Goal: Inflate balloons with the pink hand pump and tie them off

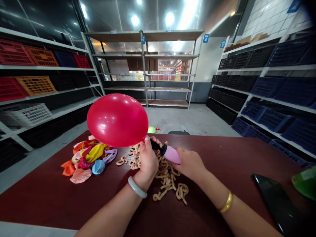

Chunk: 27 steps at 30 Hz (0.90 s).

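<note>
A large inflated red balloon point(117, 120) is up over the far left part of the table. My left hand point(148, 159) is closed around its neck, where it meets the black end of a pink balloon pump point(172, 154). The right hand point(191, 163) grips the pump's pink body. Beneath both hands lies a loose heap of beige curled strands point(168, 177), partly hidden by them. To the left, limp balloons of several colours point(91, 156) lie in a pile.
The dark red table point(217, 204) carries a black phone-like slab point(274, 197) and a green object point(306, 182) at the right. Shelves with crates point(37, 85) stand left, more point(269, 89) right, and a metal rack point(144, 65) behind. A light-green balloon point(151, 130) shows beyond the table.
</note>
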Each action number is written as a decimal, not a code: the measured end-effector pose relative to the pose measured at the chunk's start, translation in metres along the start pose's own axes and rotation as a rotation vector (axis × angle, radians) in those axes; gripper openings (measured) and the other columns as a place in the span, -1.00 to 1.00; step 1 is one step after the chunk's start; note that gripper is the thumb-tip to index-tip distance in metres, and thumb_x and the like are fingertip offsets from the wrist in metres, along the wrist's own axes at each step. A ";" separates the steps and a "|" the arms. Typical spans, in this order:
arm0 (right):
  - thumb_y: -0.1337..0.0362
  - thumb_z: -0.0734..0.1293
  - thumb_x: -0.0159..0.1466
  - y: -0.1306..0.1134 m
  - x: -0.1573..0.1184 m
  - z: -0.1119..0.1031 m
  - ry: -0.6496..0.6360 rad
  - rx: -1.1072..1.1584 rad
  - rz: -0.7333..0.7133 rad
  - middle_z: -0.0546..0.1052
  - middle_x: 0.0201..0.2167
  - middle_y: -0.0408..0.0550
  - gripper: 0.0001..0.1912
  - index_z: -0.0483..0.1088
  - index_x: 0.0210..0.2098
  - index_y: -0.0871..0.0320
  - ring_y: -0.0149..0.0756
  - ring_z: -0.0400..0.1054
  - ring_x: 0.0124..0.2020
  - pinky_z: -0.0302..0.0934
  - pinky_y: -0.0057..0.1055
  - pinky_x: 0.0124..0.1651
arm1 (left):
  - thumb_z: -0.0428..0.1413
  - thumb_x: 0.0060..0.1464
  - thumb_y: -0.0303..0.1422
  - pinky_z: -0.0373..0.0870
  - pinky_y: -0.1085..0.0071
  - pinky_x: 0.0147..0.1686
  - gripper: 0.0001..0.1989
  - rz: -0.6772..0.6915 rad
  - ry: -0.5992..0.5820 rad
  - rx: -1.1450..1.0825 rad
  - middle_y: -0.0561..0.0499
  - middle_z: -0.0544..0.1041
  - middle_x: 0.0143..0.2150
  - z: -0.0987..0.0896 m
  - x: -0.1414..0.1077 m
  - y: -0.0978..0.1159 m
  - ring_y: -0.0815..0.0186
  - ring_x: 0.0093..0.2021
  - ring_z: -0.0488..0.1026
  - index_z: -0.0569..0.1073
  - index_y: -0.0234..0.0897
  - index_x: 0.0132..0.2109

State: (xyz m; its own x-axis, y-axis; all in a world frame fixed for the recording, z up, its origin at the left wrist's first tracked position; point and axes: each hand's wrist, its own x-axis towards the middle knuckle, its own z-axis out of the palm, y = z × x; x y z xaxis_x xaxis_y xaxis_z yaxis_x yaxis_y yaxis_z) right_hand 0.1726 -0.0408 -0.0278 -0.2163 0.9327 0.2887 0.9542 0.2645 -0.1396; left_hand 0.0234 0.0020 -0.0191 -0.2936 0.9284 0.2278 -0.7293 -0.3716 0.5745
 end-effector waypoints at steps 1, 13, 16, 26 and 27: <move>-0.11 0.26 0.21 -0.001 0.000 0.000 -0.002 0.005 0.002 0.57 -0.30 -0.05 -0.58 0.30 -0.16 0.08 -0.15 0.47 -0.36 0.05 -0.37 -0.42 | 0.14 0.13 -0.28 0.35 0.46 -0.41 -0.79 -0.003 -0.004 -0.002 0.08 0.35 -0.44 0.000 -0.001 0.000 0.42 -0.46 0.34 0.26 -0.24 -0.34; -0.25 0.19 0.20 0.009 0.007 -0.002 -0.024 -0.011 -0.008 0.57 -0.24 -0.01 -0.44 0.32 -0.13 0.08 -0.11 0.47 -0.30 0.09 -0.37 -0.39 | 0.19 0.09 -0.25 0.36 0.39 -0.43 -0.75 0.069 0.016 -0.025 0.07 0.34 -0.44 -0.015 0.045 0.051 0.35 -0.44 0.38 0.27 -0.25 -0.34; -0.23 0.20 0.20 0.017 0.008 -0.005 -0.022 -0.042 -0.027 0.57 -0.26 -0.02 -0.47 0.32 -0.12 0.08 -0.11 0.47 -0.30 0.09 -0.38 -0.39 | 0.17 0.10 -0.23 0.35 0.40 -0.45 -0.76 0.130 0.051 -0.030 0.08 0.33 -0.46 -0.025 0.063 0.068 0.36 -0.46 0.36 0.27 -0.24 -0.32; -0.11 0.25 0.21 0.025 0.006 -0.007 -0.042 -0.087 -0.046 0.56 -0.32 -0.03 -0.59 0.29 -0.19 0.09 -0.13 0.47 -0.31 0.08 -0.37 -0.37 | 0.19 0.08 -0.24 0.30 0.45 -0.46 -0.74 0.167 0.010 -0.046 0.09 0.31 -0.45 -0.021 0.050 0.048 0.39 -0.45 0.34 0.26 -0.24 -0.32; -0.11 0.24 0.21 0.023 0.006 -0.006 -0.039 -0.086 -0.047 0.56 -0.32 -0.03 -0.59 0.29 -0.18 0.09 -0.13 0.47 -0.31 0.08 -0.37 -0.37 | 0.19 0.09 -0.25 0.30 0.45 -0.45 -0.74 0.147 -0.003 -0.050 0.08 0.32 -0.44 -0.019 0.045 0.044 0.39 -0.44 0.34 0.25 -0.24 -0.32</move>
State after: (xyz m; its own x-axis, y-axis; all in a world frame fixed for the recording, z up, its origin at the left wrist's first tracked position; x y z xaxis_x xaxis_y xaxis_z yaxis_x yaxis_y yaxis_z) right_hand 0.1949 -0.0309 -0.0233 -0.2676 0.9289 0.2561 0.9567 0.2878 -0.0442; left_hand -0.0333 0.0278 0.0014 -0.3981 0.8637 0.3091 -0.7084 -0.5035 0.4946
